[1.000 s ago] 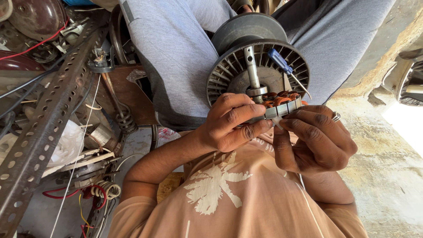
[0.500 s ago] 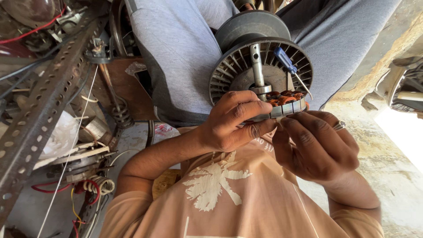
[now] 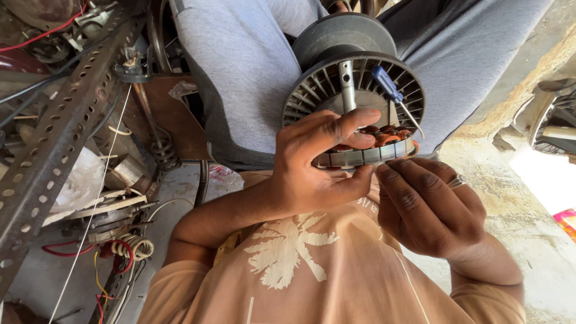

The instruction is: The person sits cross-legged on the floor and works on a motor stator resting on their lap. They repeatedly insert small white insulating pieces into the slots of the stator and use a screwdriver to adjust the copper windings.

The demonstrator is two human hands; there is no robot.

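Note:
A round stator with copper windings and a banded metal rim is held in front of my chest. My left hand grips it, fingers over the windings and thumb under the rim. The fingertips of my right hand, which wears a ring, pinch the rim's lower edge beside the left thumb. Just behind the stator, a grey finned motor housing with a steel shaft rests on my lap. A blue-handled screwdriver lies inside it.
A perforated steel angle bar runs diagonally at the left, with coils, red and yellow wires and metal parts beneath it. My grey trousers fill the top. Rough concrete floor lies at the right, with another machine part at the edge.
Both hands stay on the stator. The right fingers have shifted slightly along the rim, and the view has drifted a little.

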